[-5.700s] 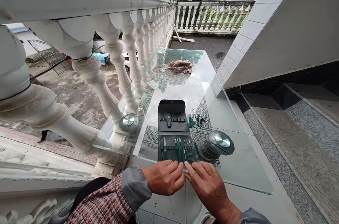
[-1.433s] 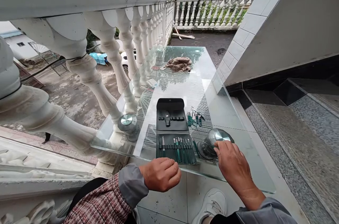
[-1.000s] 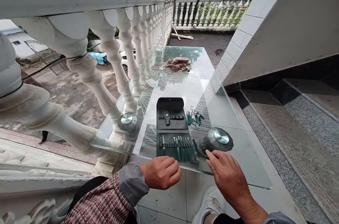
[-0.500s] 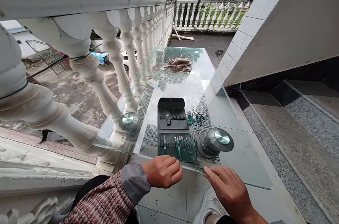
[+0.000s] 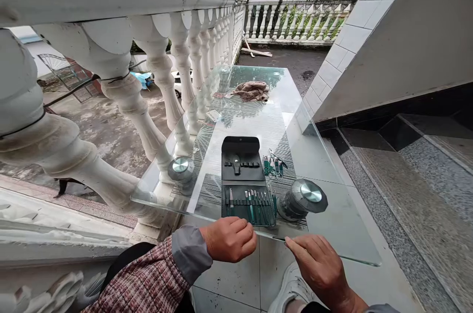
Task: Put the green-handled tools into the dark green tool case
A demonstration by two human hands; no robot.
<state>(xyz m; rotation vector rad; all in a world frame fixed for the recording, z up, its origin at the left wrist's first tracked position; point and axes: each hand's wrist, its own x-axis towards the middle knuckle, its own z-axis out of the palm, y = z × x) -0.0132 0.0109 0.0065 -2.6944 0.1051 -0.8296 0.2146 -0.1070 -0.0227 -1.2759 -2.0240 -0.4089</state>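
While the left hand [image 5: 229, 240] is resting curled shut at the tabletop's [image 5: 342, 234] near edge, the right hand [image 5: 320, 266] is pinching a slim tool [image 5: 279, 238] crosswise there, tip pointing left.

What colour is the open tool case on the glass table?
The tool case is black, its tools green-handled; head view shows it best.

table top [image 5: 314, 155]: clear glossy glass | tool case [image 5: 244, 175]: matt black, perhaps leather | knob [image 5: 308, 197]: brushed metal | cloth [image 5: 253, 90]: rough fabric
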